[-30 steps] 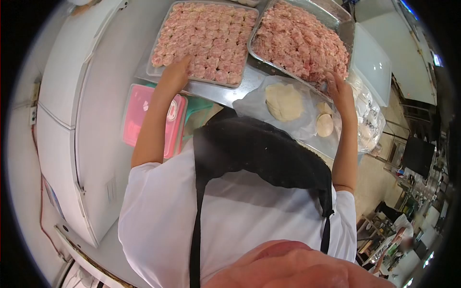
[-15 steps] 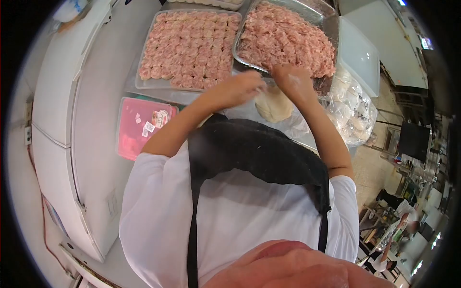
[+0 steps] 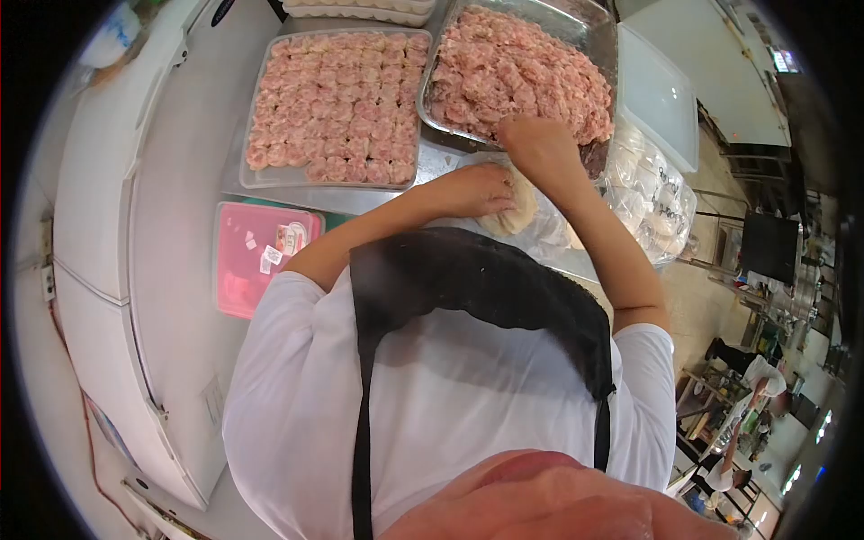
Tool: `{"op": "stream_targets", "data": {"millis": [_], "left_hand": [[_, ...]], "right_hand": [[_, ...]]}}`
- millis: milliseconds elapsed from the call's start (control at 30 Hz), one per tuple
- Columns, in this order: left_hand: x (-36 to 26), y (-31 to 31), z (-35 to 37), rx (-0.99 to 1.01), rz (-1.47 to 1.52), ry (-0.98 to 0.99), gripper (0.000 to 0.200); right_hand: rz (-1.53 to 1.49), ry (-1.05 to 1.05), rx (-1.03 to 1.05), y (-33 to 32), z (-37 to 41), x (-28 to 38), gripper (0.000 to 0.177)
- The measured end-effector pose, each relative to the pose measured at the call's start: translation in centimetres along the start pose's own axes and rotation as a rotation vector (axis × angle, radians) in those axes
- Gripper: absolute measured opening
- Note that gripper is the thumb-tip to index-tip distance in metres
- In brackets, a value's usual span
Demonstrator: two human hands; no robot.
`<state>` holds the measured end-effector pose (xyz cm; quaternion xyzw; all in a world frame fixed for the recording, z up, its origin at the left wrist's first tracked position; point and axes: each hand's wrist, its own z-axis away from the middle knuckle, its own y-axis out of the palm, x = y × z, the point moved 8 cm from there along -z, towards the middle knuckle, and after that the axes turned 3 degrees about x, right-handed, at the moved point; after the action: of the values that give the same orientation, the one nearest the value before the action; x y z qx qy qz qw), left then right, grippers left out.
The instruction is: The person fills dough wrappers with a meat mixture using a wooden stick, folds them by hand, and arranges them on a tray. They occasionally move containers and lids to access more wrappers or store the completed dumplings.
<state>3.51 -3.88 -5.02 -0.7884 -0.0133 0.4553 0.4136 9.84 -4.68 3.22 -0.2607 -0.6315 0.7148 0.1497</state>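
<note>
My left hand [image 3: 477, 189] lies at the left edge of a stack of pale round dough wrappers [image 3: 517, 211], its bent fingers pressed on the top wrapper. My right hand [image 3: 538, 146] is closed at the near rim of a deep metal pan [image 3: 450, 135] heaped with pink minced meat [image 3: 517, 76]. Its fingertips are hidden, and whatever it grips cannot be made out. To the left, a clear plastic tray [image 3: 328, 184] holds close rows of small open-topped meat dumplings [image 3: 337, 108].
A pink lidded box [image 3: 243, 261] sits at the left edge of the metal table. Bagged pale rounds [image 3: 643, 193] and a translucent lid [image 3: 661, 99] lie to the right. Stacked white trays [image 3: 360, 11] stand behind. A white fridge-like cabinet [image 3: 171, 270] flanks the left; people work far right.
My left hand has come down and right onto the wrapper stack, from just above it. My right hand stays by the meat pan. The whole view has shifted slightly.
</note>
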Motion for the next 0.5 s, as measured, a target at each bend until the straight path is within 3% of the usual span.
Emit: {"op": "stream_targets", "data": {"millis": [133,233,333,433,467,500], "left_hand": [[0.1,-1.9,0.1,-0.236,-0.058,-0.002,0.023],[1.5,-2.7,0.0,-0.19,0.232,-0.259,0.025],[0.4,-2.2,-0.4,-0.037,0.201,-0.147,0.028],[-2.0,-1.1,0.1,-0.115,-0.088,0.159,0.031],[-1.6,-0.6,-0.1,-0.111,-0.103,0.151,0.03],[-1.5,-0.4,-0.4,-0.107,-0.119,0.144,0.029]], "right_hand": [[-0.206,-0.007,0.086,1.8,0.2,-0.3,0.02],[-0.754,0.129,0.014,4.8,1.4,-3.5,0.023],[-0.95,0.271,-0.15,5.4,3.4,-5.8,0.028],[-0.984,0.313,-0.236,3.6,4.1,-7.5,0.027],[-0.998,0.419,-0.066,3.9,4.1,-8.0,0.027],[-1.057,0.419,-0.11,4.0,4.4,-8.4,0.027]]}}
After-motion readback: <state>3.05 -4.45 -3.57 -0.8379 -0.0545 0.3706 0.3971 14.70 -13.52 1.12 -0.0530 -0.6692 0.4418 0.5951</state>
